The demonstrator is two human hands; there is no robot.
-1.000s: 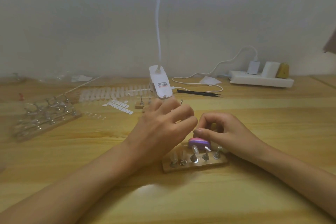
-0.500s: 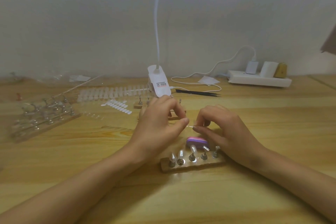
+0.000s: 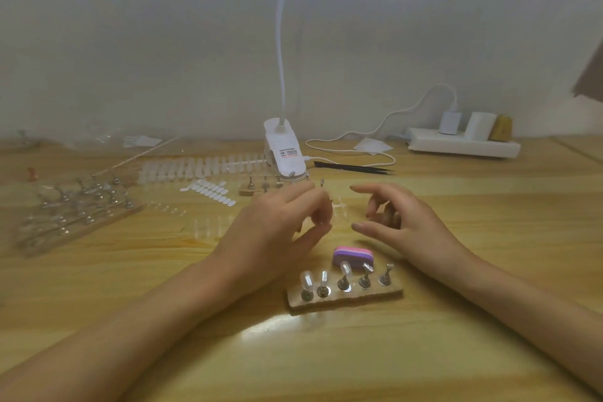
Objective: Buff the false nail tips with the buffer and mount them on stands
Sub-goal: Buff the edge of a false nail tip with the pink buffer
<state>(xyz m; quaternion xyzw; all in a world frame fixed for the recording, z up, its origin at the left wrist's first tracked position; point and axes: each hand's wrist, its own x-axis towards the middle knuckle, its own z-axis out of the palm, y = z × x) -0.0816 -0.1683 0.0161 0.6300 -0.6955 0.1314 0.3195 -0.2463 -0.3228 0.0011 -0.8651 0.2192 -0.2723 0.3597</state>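
Head view: the left hand [image 3: 284, 222] has thumb and forefinger drawn together, though whether they pinch anything I cannot tell; the right hand [image 3: 404, 222] hangs loosely spread, empty. The pink-and-purple block buffer [image 3: 352, 256] lies just behind the wooden five-peg stand [image 3: 346, 299], where clear false nail tips [image 3: 306, 279] sit, rightmost peg seemingly bare. Likely a fresh tip awaits buffing, so the right hand must take the buffer.

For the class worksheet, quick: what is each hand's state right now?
Left hand: curled, but whether it pinches anything cannot be told.
Right hand: open, holding nothing.
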